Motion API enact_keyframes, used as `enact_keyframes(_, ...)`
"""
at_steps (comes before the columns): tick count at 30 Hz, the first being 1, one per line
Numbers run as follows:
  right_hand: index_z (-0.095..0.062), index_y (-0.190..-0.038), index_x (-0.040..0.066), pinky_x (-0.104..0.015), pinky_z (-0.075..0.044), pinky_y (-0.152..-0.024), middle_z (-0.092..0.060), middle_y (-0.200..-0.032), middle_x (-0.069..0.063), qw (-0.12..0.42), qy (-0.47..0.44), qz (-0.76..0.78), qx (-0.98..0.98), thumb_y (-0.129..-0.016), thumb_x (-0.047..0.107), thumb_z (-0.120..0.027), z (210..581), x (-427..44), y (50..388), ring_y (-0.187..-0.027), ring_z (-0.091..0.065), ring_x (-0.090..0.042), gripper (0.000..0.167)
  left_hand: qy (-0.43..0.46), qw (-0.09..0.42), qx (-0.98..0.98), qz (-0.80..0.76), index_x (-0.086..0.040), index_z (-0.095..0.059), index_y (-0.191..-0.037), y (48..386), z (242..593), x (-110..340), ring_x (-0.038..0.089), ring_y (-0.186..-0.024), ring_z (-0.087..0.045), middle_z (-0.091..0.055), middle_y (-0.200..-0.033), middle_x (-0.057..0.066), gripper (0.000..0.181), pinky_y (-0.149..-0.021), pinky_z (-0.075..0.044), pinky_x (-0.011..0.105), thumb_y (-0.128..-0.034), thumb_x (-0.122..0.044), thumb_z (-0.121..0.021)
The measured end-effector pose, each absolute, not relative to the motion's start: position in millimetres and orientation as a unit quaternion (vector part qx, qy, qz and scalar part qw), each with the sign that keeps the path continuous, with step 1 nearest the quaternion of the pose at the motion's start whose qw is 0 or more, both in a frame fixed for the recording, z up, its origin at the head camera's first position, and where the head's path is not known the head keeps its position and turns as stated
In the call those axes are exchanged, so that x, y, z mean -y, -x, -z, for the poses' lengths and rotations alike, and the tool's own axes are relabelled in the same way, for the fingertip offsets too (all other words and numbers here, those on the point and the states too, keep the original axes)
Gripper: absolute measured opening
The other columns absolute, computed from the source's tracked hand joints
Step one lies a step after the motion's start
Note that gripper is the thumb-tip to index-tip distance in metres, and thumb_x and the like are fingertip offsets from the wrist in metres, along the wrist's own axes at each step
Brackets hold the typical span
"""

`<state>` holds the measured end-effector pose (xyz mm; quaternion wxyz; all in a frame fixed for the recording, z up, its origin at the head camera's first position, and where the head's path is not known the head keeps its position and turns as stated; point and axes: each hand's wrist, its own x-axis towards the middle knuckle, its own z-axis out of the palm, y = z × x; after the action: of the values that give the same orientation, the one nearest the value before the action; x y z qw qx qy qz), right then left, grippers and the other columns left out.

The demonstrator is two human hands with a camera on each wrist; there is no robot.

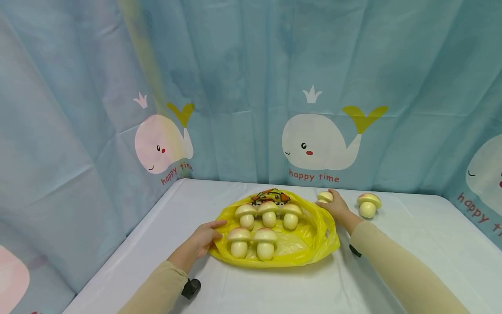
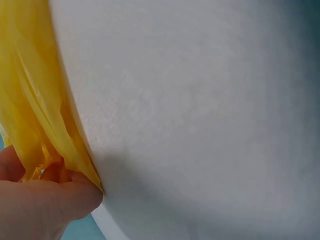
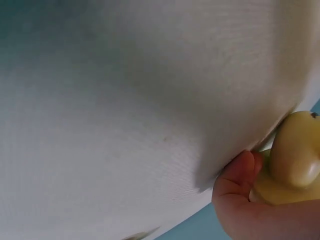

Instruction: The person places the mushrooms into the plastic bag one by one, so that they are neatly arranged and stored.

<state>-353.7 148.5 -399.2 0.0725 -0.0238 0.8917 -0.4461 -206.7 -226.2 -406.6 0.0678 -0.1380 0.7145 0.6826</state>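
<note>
A yellow plastic bag [image 1: 292, 248] lies spread on the white table, with several toy mushrooms [image 1: 265, 250] standing in two rows on it. At its left end, my left hand [image 1: 204, 239] pinches the bag's edge; in the left wrist view, thumb and fingers of the left hand [image 2: 55, 200] close on the yellow plastic [image 2: 37, 95]. Beyond the bag's right end, my right hand [image 1: 338, 208] grips another toy mushroom [image 1: 324, 196] by its side. The right wrist view shows the curled right hand [image 3: 250, 200] against this pale mushroom [image 3: 295, 155], partly cut off by the frame.
One more mushroom [image 1: 368, 206] stands on the white table [image 1: 408, 244] to the right of my right hand. A blue curtain [image 1: 243, 87] printed with whales hangs behind the table and along its sides. Dark wrist devices [image 1: 191, 288] sit below both wrists.
</note>
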Motion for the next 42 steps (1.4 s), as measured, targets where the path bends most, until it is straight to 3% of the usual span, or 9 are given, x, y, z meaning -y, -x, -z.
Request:
enact_keyframes(8, -0.011, -0.154, 0.002, -0.055, -0.031, -0.106, -0.016, -0.153, -0.031, 0.063, -0.004, 0.531, -0.845, -0.088, 0.005, -0.063, 391.2, -151.6, 344.5, -0.132, -0.027, -0.046, 0.084, 0.142, 0.067, -0.716, -0.680, 0.005, -0.045, -0.141, 206.2, 405.8, 225.9, 0.039, -0.127, -0.041, -0.032, -0.147, 0.030, 0.053, -0.099, -0.043, 0.048, -0.0896, 0.014, -0.041)
enact_keyframes(16, -0.012, -0.155, 0.004, -0.042, -0.050, -0.083, -0.022, -0.150, -0.031, 0.060, -0.005, 0.562, -0.825, -0.094, 0.011, -0.058, 373.2, -159.0, 327.4, -0.120, -0.041, -0.042, 0.077, 0.145, 0.071, -0.716, -0.679, 0.005, -0.045, -0.141, 206.8, 405.9, 226.2, 0.039, -0.125, -0.042, -0.031, -0.147, 0.030, 0.053, -0.099, -0.043, 0.048, -0.0897, 0.015, -0.041)
enact_keyframes(22, -0.015, -0.156, 0.007, -0.034, -0.053, -0.077, -0.024, -0.151, -0.028, 0.061, 0.000, 0.569, -0.820, -0.096, 0.021, -0.057, 360.6, -160.2, 313.3, -0.113, -0.046, -0.037, 0.074, 0.145, 0.072, -0.718, -0.677, 0.005, -0.045, -0.142, 207.2, 405.0, 226.5, 0.039, -0.127, -0.041, -0.030, -0.148, 0.030, 0.053, -0.100, -0.042, 0.048, -0.0901, 0.014, -0.041)
enact_keyframes(27, -0.019, -0.155, 0.007, -0.029, -0.053, -0.071, -0.029, -0.148, -0.028, 0.053, 0.007, 0.579, -0.814, -0.096, 0.026, -0.059, 350.0, -160.4, 302.1, -0.097, -0.054, -0.027, 0.074, 0.140, 0.073, -0.717, -0.680, 0.005, -0.043, -0.142, 207.2, 405.7, 226.6, 0.040, -0.128, -0.039, -0.029, -0.148, 0.031, 0.053, -0.101, -0.041, 0.049, -0.0899, 0.014, -0.041)
enact_keyframes(35, -0.015, -0.157, 0.012, -0.029, -0.051, -0.075, -0.030, -0.150, -0.023, 0.047, 0.031, 0.598, -0.799, -0.098, 0.023, -0.056, 330.0, -155.0, 290.1, -0.096, -0.051, -0.023, 0.073, 0.139, 0.073, -0.715, -0.681, 0.006, -0.043, -0.142, 207.2, 404.9, 226.7, 0.040, -0.128, -0.039, -0.029, -0.148, 0.031, 0.053, -0.102, -0.040, 0.049, -0.0898, 0.015, -0.041)
enact_keyframes(42, -0.013, -0.154, 0.001, -0.026, -0.051, -0.076, -0.033, -0.145, -0.025, 0.061, 0.054, 0.618, -0.782, -0.098, 0.021, -0.056, 325.8, -145.2, 277.2, -0.093, -0.054, -0.019, 0.073, 0.139, 0.073, -0.716, -0.680, 0.006, -0.042, -0.142, 207.2, 405.6, 226.1, 0.040, -0.128, -0.039, -0.028, -0.149, 0.031, 0.054, -0.101, -0.041, 0.049, -0.0893, 0.015, -0.040)
